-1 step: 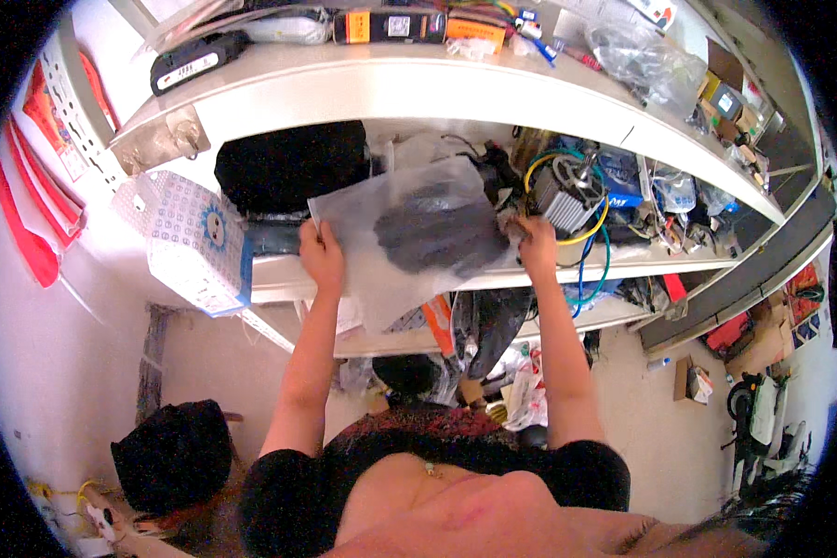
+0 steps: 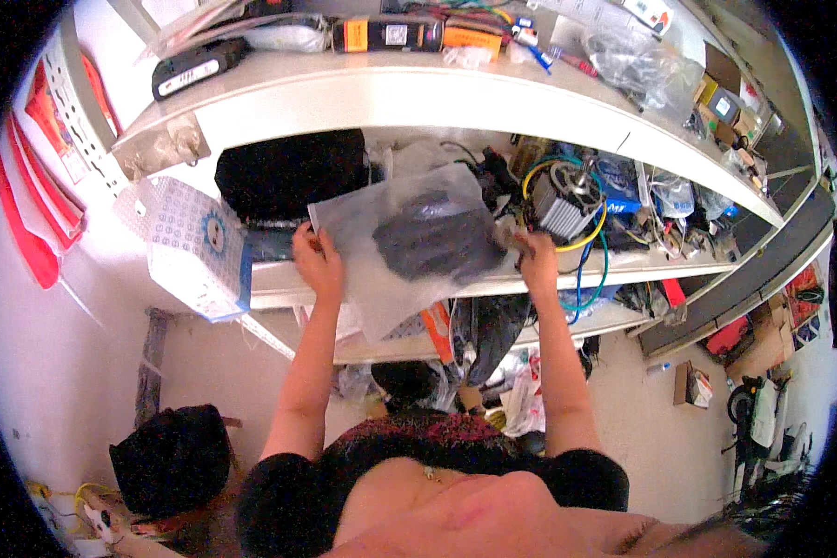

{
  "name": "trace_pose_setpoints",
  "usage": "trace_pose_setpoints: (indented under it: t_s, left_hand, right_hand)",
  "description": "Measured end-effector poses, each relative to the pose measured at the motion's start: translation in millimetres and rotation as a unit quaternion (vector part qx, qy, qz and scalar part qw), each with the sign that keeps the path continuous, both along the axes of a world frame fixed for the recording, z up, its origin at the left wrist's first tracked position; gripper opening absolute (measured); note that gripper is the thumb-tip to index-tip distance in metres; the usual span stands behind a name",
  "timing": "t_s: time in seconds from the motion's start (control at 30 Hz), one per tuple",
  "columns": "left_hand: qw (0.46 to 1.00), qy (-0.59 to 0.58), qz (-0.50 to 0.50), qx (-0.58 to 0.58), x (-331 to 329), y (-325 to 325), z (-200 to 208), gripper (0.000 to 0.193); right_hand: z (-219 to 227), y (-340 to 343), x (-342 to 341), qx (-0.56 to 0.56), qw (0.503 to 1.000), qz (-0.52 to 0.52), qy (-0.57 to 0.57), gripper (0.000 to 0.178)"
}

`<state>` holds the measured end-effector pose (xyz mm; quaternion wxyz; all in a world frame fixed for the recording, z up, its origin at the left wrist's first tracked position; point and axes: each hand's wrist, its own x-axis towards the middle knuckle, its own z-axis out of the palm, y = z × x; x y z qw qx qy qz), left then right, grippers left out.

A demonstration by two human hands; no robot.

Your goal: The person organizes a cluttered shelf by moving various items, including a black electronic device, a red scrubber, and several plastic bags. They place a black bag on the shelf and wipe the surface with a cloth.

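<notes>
A translucent plastic bag (image 2: pixel 349 221) with dark grey contents (image 2: pixel 437 232) is held up in front of the middle shelf. What the dark contents are, I cannot make out. My left hand (image 2: pixel 320 260) pinches the bag's left edge between thumb and fingers. On the other side, my right hand (image 2: pixel 536 262) is closed on the bag's gathered right end. Just beyond the right hand, a finned metal motor (image 2: pixel 565 206) rests on the shelf amid yellow and teal cables.
Behind the bag lies a black bundle (image 2: pixel 293 172) on the shelf (image 2: pixel 623 262). A white-and-blue patterned box (image 2: pixel 195 246) sticks out at its left end. Above runs the upper shelf's white edge (image 2: pixel 381 100). A black-covered stool (image 2: pixel 172 460) stands lower left, and a small carton (image 2: pixel 693 383) on the floor right.
My right hand and the bag's right end have dropped slightly. My left hand keeps its hold, and the view has shifted a little.
</notes>
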<state>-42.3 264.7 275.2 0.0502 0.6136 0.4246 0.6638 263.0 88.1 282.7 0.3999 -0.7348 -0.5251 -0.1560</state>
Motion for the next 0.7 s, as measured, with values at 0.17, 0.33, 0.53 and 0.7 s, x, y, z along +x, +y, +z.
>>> trace_pose_setpoints:
  t_s: [0.17, 0.33, 0.53, 0.7]
  left_hand:
    - [0.966, 0.233, -0.109, 0.034, 29, -9, 56, 0.042]
    - [0.867, 0.478, -0.074, -0.121, 89, 18, 55, 0.065]
    - [0.787, 0.553, -0.197, -0.191, 112, 29, 63, 0.051]
    - [0.878, 0.424, -0.216, 0.044, 113, -36, 163, 0.018]
  right_hand:
    - [-36, -63, -59, -0.058, 0.954, 0.101, 0.278, 0.041]
    - [-54, -74, -114, -0.137, 0.853, 0.146, 0.481, 0.043]
    - [-45, -102, -116, -0.170, 0.838, 0.169, 0.491, 0.042]
    - [-82, -120, -88, -0.127, 0.876, 0.129, 0.448, 0.036]
